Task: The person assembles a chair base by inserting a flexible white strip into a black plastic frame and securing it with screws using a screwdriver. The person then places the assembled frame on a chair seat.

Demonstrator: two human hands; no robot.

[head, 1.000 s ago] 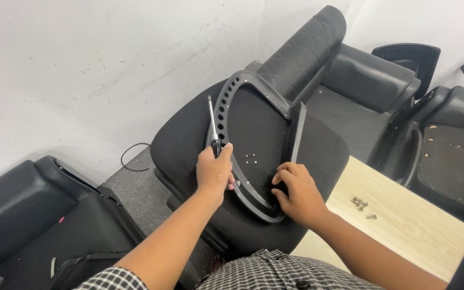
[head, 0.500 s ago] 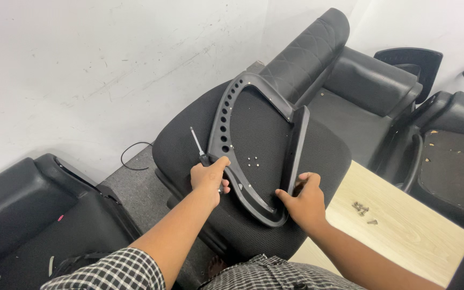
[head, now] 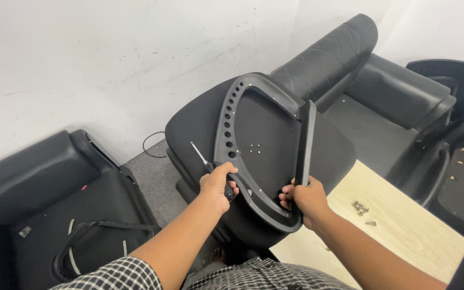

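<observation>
Head view: The left hand (head: 218,185) is closed around a screwdriver (head: 206,164), shaft pointing up and away, while also bracing the perforated side of the black plastic armrest frame (head: 237,134). The right hand (head: 304,197) grips the frame's lower end beside its flat armrest pad (head: 305,140), holding the frame steady against the mesh seat cushion (head: 264,139) beneath. Loose screws (head: 361,208) lie on the wooden counter (head: 404,231), within reach of the right hand.

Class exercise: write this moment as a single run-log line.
left hand: holds screwdriver, on frame | right hand: grips armrest frame | frame: on seat cushion | screws: on wooden board
</observation>
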